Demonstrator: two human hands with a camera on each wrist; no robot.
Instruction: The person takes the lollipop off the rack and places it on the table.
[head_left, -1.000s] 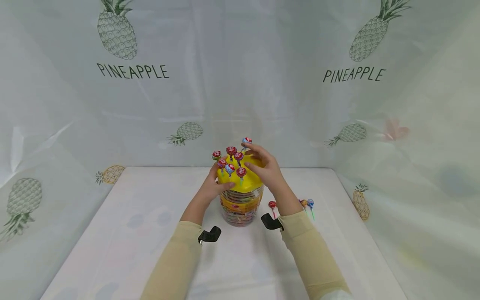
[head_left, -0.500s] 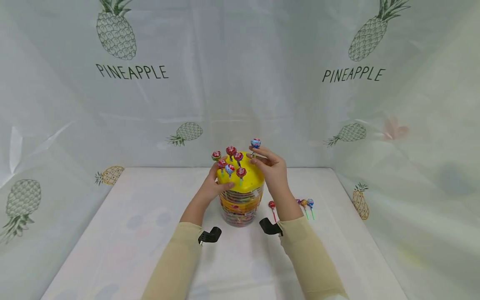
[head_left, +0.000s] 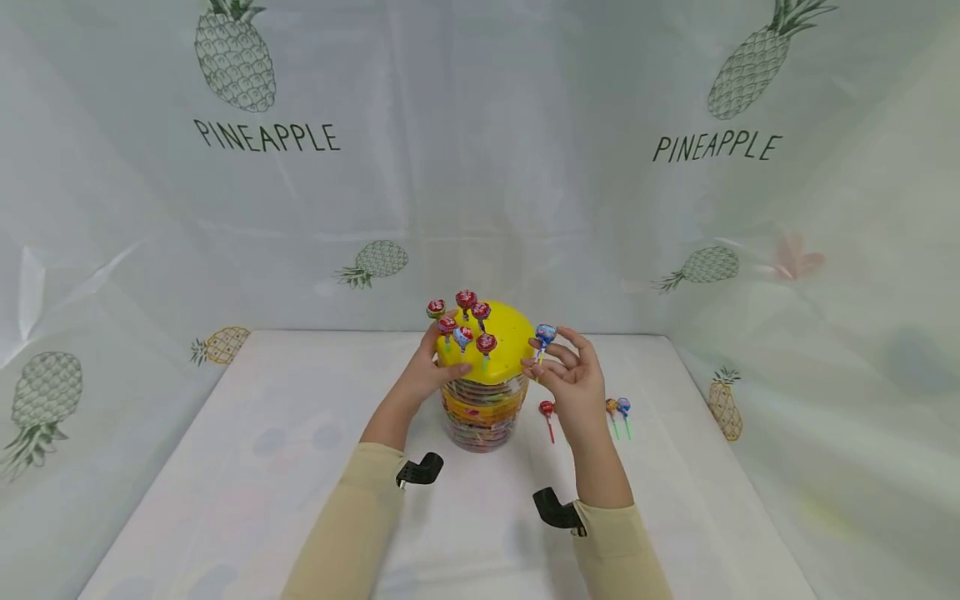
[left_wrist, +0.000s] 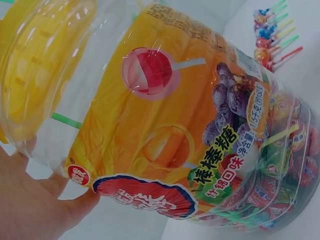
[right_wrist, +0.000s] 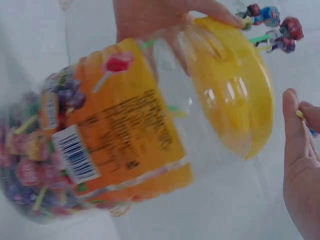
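Note:
A clear candy jar [head_left: 483,414] with a yellow lid [head_left: 510,333] stands upright on the table. Several wrapped lollipops stick up from the left part of the lid, among them a red one [head_left: 486,343]. My left hand [head_left: 416,379] holds the lid's left side, thumb at the front. Just right of the lid, my right hand [head_left: 576,383] pinches a blue lollipop [head_left: 546,333] by its stick, head up and apart from the lid. In the left wrist view, the jar's orange label [left_wrist: 165,110] shows, with more lollipops [left_wrist: 285,195] inside the bottom.
Right of the jar, several lollipops [left_wrist: 270,35] lie in a row on the white table [head_left: 285,467]. A red lollipop [head_left: 546,407] is the nearest to the jar in the head view; the right hand partly hides the row. A pineapple-print curtain [head_left: 480,167] hangs behind.
My right hand has drawn the blue lollipop from over the back of the lid to the right and down, beside the lid. The left hand keeps its hold on the lid.

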